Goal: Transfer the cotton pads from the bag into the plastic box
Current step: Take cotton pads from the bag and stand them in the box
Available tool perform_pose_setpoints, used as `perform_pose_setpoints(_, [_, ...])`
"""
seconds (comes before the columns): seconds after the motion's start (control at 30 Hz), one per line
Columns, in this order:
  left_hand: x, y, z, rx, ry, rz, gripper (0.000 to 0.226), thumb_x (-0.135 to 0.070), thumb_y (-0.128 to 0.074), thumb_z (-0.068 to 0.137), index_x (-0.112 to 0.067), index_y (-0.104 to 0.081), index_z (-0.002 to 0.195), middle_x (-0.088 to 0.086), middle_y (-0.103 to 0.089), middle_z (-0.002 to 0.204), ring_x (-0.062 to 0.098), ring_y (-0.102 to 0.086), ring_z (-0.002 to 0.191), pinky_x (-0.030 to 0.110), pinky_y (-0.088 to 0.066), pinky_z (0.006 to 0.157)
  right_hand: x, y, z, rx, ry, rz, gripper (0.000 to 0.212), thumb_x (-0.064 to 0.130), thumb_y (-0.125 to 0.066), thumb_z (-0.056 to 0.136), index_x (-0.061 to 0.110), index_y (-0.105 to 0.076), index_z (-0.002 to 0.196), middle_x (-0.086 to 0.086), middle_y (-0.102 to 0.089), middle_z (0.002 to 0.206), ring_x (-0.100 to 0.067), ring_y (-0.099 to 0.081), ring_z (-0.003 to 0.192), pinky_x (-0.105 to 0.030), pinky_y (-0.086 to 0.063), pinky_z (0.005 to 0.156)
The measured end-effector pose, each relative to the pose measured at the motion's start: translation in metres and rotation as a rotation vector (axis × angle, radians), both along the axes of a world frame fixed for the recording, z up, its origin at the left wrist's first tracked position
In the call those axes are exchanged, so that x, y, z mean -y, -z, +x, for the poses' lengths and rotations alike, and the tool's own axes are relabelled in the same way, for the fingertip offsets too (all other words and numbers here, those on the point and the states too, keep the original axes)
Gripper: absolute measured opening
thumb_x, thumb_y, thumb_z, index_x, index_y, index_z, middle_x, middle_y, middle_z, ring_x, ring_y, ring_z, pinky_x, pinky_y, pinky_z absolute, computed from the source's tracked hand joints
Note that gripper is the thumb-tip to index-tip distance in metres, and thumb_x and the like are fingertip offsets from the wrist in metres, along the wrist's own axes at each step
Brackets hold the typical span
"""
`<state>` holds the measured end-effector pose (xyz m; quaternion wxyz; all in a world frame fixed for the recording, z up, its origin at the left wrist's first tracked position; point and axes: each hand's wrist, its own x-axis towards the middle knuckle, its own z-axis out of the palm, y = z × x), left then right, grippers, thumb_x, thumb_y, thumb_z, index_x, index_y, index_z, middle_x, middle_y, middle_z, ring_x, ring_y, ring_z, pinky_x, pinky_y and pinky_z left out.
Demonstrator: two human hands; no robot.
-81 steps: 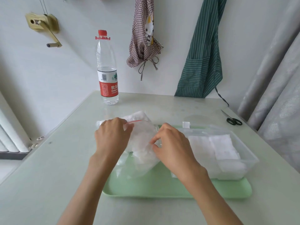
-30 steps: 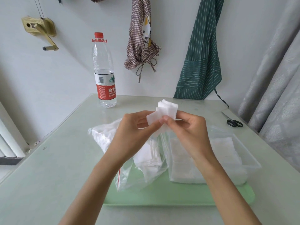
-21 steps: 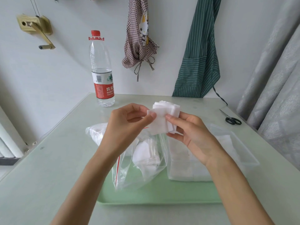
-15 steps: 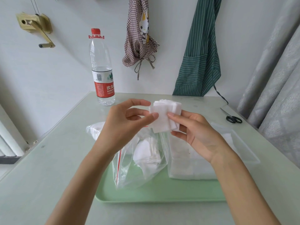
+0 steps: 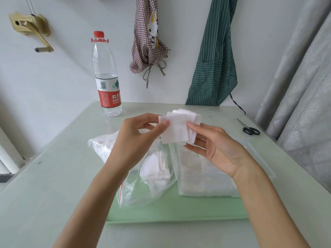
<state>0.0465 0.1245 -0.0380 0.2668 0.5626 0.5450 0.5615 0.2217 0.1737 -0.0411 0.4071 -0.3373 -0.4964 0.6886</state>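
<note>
Since the frame a few seconds back, both hands have left the bag's mouth and risen above it with a small stack of square white cotton pads (image 5: 179, 127) between them. The left hand (image 5: 138, 140) pinches the stack's left edge between thumb and forefinger; the right hand (image 5: 218, 149) holds the right edge, thumb on the front, fingers behind.

Below them, the clear zip-lock plastic bag (image 5: 154, 178) lies slumped across the left part of the pale green plastic tray (image 5: 179, 210), its red-lined mouth toward the near edge, more white pads bunched inside. Just beside it on the right part of the tray stands the clear rectangular plastic box (image 5: 206, 185), open-topped, with layers of white pads in it; the right forearm crosses over its near right corner.

The tray sits toward the near middle of the pale green glass-topped table (image 5: 53, 176). At the far left edge stands a clear water bottle with a red cap and red label (image 5: 107, 81), partly full. Black-handled scissors (image 5: 249, 128) lie near the far right edge. On the wall behind hang a checked cloth apron (image 5: 148, 42) and a green striped apron (image 5: 215, 59).
</note>
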Motion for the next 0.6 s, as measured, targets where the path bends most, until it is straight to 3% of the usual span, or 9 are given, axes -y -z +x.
perform_pose_setpoints(0.13, [-0.013, -0.01, 0.017, 0.04, 0.109, -0.052, 0.007, -0.025, -0.063, 0.088, -0.02, -0.067, 0.084, -0.018, -0.07, 0.067, -0.011, -0.059, 0.06, 0.002, -0.041, 0.059, -0.007, 0.002, 0.033, 0.017, 0.155, 0.015, 0.012, 0.017, -0.063, 0.083, 0.014, -0.071, 0.091, 0.001, -0.073, 0.087, -0.009, -0.068, 0.075, -0.02, -0.056, 0.068])
perform_pose_setpoints(0.27, [-0.034, -0.017, 0.033, -0.104, 0.203, -0.116, 0.01, -0.029, -0.065, 0.086, -0.019, -0.068, 0.086, -0.013, -0.071, 0.07, -0.011, -0.057, 0.057, 0.002, -0.04, 0.056, -0.011, 0.005, 0.062, 0.047, 0.263, 0.035, 0.013, 0.014, -0.057, 0.091, 0.013, -0.069, 0.093, 0.001, -0.073, 0.087, -0.008, -0.069, 0.075, -0.02, -0.056, 0.065])
perform_pose_setpoints(0.37, [-0.054, -0.018, 0.031, -0.406, 0.307, -0.2, 0.008, -0.027, -0.068, 0.084, -0.019, -0.069, 0.085, -0.011, -0.072, 0.08, -0.006, -0.064, 0.069, 0.005, -0.044, 0.064, -0.017, 0.001, 0.077, 0.03, 0.382, 0.056, 0.014, 0.013, -0.055, 0.093, 0.015, -0.068, 0.096, 0.002, -0.071, 0.085, -0.008, -0.068, 0.075, -0.021, -0.057, 0.064])
perform_pose_setpoints(0.5, [-0.078, -0.008, 0.037, -0.854, 0.455, -0.38, 0.019, -0.026, -0.065, 0.087, -0.017, -0.07, 0.103, -0.006, -0.071, 0.099, 0.011, -0.066, 0.094, 0.029, -0.049, 0.093, -0.02, 0.002, 0.088, 0.077, 0.397, 0.094, 0.015, 0.012, -0.053, 0.094, 0.016, -0.067, 0.098, 0.001, -0.071, 0.089, -0.01, -0.066, 0.083, -0.022, -0.058, 0.069])
perform_pose_setpoints(0.6, [-0.084, 0.0, 0.047, -1.105, 0.458, -0.415, 0.023, -0.028, -0.063, 0.089, -0.022, -0.068, 0.11, -0.01, -0.068, 0.106, 0.011, -0.063, 0.101, 0.029, -0.046, 0.094, -0.02, 0.005, 0.088, 0.165, 0.37, 0.132, 0.016, 0.012, -0.054, 0.094, 0.018, -0.068, 0.092, 0.001, -0.072, 0.093, -0.013, -0.068, 0.089, -0.024, -0.058, 0.072])
